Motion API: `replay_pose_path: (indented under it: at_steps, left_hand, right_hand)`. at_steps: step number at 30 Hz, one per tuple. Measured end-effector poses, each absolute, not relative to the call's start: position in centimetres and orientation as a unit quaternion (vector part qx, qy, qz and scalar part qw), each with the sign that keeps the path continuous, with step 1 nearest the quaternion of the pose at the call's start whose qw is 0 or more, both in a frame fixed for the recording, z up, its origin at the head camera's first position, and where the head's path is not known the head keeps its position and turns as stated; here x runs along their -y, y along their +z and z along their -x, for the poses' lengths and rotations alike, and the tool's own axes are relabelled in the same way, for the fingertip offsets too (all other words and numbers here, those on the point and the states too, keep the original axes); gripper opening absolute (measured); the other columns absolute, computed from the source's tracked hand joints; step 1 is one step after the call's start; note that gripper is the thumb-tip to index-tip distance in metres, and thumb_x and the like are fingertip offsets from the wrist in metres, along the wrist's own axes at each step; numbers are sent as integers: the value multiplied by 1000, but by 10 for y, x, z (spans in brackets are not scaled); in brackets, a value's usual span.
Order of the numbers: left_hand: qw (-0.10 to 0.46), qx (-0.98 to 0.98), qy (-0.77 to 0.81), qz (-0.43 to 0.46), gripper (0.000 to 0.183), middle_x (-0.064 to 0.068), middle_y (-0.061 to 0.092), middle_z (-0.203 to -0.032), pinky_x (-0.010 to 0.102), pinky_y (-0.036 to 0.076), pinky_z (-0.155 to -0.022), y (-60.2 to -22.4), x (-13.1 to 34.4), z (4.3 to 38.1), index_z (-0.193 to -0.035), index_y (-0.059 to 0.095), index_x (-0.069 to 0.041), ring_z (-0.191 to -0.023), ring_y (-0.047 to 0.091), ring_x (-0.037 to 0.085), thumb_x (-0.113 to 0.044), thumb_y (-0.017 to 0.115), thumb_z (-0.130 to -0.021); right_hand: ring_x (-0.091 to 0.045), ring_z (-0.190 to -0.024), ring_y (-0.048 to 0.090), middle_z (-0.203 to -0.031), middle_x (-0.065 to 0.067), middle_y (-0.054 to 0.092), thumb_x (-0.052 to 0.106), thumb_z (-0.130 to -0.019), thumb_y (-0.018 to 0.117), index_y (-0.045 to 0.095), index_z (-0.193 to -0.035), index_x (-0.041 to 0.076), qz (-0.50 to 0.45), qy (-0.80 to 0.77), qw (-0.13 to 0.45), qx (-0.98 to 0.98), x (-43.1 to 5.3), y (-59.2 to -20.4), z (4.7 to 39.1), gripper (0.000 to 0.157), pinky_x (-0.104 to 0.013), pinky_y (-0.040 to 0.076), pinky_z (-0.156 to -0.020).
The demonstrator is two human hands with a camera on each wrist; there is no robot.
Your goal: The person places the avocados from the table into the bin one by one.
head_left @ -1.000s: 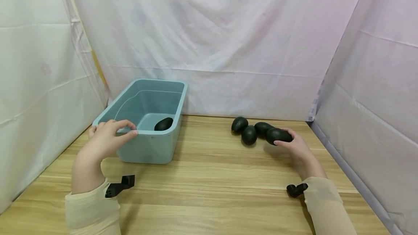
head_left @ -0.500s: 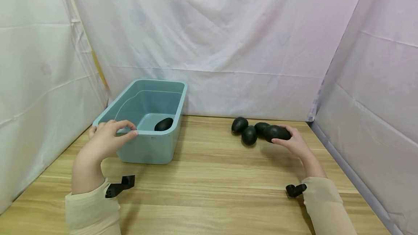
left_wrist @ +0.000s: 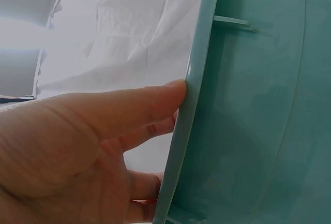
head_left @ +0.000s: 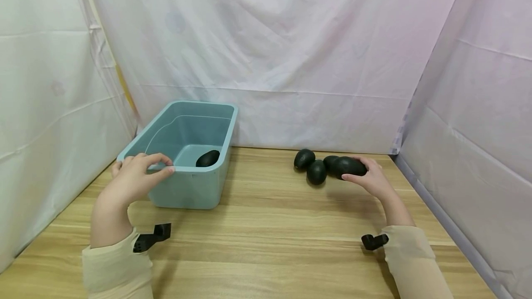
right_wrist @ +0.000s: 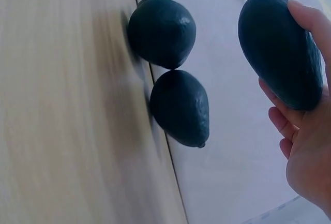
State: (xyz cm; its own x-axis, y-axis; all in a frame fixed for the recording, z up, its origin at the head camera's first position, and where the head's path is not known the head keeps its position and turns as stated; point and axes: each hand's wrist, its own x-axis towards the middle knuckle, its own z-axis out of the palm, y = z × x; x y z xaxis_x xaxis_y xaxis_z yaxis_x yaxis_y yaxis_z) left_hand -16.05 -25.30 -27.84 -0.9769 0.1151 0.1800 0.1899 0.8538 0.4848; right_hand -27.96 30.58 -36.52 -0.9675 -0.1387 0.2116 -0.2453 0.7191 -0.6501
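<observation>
My right hand (head_left: 376,181) holds a dark avocado (head_left: 350,166) between thumb and fingers, raised above the table. In the right wrist view the held avocado (right_wrist: 282,50) is apart from two others. Three more avocados lie close together to its left: one at the back left (head_left: 305,159), one nearer me (head_left: 317,172), and one partly hidden behind the held avocado (head_left: 329,162). My left hand (head_left: 135,176) grips the near rim of a blue-green plastic bin (head_left: 187,188); the left wrist view shows the thumb (left_wrist: 155,102) against the rim. Inside the bin lies one avocado (head_left: 208,158).
The wooden table (head_left: 266,243) carries everything. White cloth curtains (head_left: 274,50) hang behind the table and at both sides. A small black camera mount sits on each wrist, the left mount (head_left: 151,238) and the right mount (head_left: 375,242).
My right hand has lifted the avocado slightly and moved it a little to the left. My left hand stays on the bin's rim, and the other avocados have not moved.
</observation>
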Motion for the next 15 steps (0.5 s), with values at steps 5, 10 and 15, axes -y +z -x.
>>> replay_pose_path:
  at_steps: [5,10,15]
  left_hand:
    - [69,960,-261,78,32,17,53,-103,70,6,-89,-278,253,160,-111,64,-14,-105,36,46,-41,56,-96]
    - [69,960,-260,78,31,16,52,-102,69,7,-88,-278,253,160,-111,64,-15,-105,36,46,-41,56,-96]
    - [73,960,-260,79,30,15,52,-100,68,8,-88,-279,253,160,-110,64,-15,-105,36,45,-41,56,-96]
  right_hand:
    - [-46,-126,26,-140,-24,38,45,-81,75,44,-141,9,-104,358,73,925,-301,-360,276,75,-64,30,-91]
    - [-47,-127,25,-142,-24,36,46,-81,75,44,-140,9,-106,355,75,926,-296,-355,273,76,-64,29,-92]
    - [-46,-125,27,-140,-23,37,45,-80,76,46,-139,10,-107,363,79,922,-290,-350,270,75,-63,30,-91]
